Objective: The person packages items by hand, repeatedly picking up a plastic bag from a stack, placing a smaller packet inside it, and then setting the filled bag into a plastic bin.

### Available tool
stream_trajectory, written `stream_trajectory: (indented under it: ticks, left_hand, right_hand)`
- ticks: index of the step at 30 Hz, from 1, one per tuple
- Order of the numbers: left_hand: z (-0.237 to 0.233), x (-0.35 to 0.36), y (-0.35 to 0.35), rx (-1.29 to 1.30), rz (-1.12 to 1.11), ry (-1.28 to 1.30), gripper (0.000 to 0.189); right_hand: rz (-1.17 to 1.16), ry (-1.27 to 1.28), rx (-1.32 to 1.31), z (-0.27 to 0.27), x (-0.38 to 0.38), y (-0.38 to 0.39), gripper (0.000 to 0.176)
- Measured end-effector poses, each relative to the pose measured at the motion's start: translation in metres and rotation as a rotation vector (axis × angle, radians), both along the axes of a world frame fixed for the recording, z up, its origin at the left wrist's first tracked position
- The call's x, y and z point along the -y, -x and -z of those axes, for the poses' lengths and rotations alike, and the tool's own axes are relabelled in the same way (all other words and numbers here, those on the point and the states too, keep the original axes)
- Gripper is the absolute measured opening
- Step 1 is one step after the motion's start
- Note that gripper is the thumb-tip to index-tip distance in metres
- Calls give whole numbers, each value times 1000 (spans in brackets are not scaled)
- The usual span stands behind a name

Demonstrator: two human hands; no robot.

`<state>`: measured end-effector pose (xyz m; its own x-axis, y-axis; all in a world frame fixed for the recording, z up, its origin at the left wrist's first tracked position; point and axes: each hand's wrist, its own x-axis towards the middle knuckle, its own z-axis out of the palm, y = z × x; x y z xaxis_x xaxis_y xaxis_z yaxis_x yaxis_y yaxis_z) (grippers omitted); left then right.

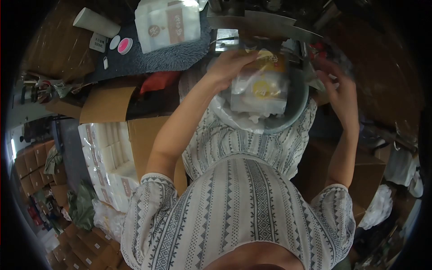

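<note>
A clear plastic pouch (pixel 258 92) with a yellow printed label hangs over a grey basin (pixel 299 101) on the person's lap. My left hand (pixel 231 67) is closed on the pouch's upper left edge. To the right of the basin, my right hand (pixel 335 83) is raised with its fingers apart and blurred; nothing shows clearly in it. Crumpled clear plastic (pixel 234 119) and small white pieces lie in the basin below the pouch. Just beyond the pouch is a metal machine (pixel 270 20), partly in the dark.
Flat printed bags (pixel 168 27) lie on a fluffy grey cloth (pixel 180 60) at the upper left, near a white cup (pixel 96 22) and a pink round tub (pixel 124 46). An open cardboard box (pixel 108 103) and stacked white packs (pixel 105 157) stand at the left.
</note>
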<state>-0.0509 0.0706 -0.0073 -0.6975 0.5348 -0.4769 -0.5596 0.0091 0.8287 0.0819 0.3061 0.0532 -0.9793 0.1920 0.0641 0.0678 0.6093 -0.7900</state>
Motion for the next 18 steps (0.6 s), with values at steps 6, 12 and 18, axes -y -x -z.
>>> stream_trajectory:
  ticks: [6,12,18]
  left_hand:
    - [-15,97,108,-839,-32,728,50]
    - [68,112,141,-1720,-208,1073,59]
    - [63,113,89,-1631,-265,1221,61]
  right_hand:
    - [276,-829,289,25,-58,-20,25]
    - [10,-590,157,48,-69,29,23]
    - [21,-436,260,31,-53,41,25]
